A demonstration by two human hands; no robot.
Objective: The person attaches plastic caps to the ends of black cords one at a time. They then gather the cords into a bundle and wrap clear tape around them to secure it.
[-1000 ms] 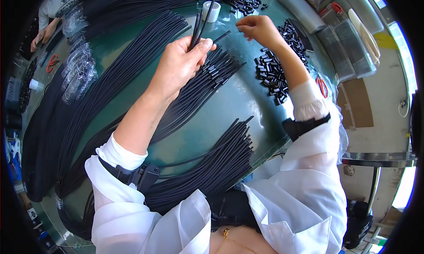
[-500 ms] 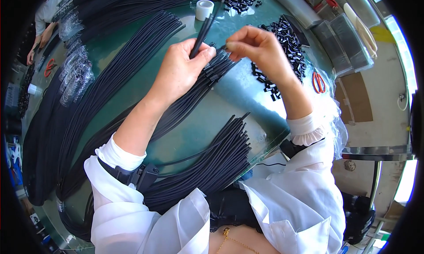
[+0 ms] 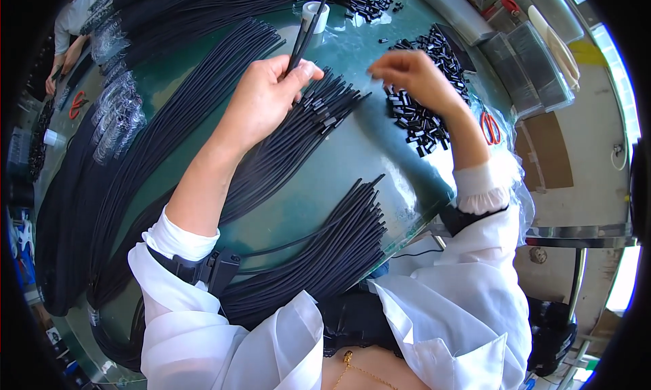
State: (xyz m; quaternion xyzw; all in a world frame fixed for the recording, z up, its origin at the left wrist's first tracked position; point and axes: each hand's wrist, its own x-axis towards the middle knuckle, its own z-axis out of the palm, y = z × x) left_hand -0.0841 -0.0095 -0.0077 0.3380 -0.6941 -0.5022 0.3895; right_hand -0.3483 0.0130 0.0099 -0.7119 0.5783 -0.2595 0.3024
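Note:
My left hand (image 3: pixel 261 105) is closed round a few thin black cords (image 3: pixel 306 41), whose ends rise above the thumb. Below it lies a fanned bundle of black cords (image 3: pixel 285 149), several with small shiny black sleeves (image 3: pixel 332 121) near their ends. My right hand (image 3: pixel 415 78) hovers at the near-left side of a pile of small black sleeves (image 3: pixel 424 129). Its fingers are loosely bent and a little blurred; nothing shows between them.
Another cord bundle (image 3: pixel 332 254) lies near me, with more long bundles (image 3: pixel 183 98) at left. A white tape roll (image 3: pixel 314 15) stands at the back. Red-handled scissors (image 3: pixel 489 128) and clear plastic boxes (image 3: pixel 525 68) are at right. A co-worker's hands (image 3: pixel 64 61) show far left.
My right hand has moved right, away from the cord ends beside my left hand, to the sleeve pile. My left hand has shifted slightly left and down, still gripping cords.

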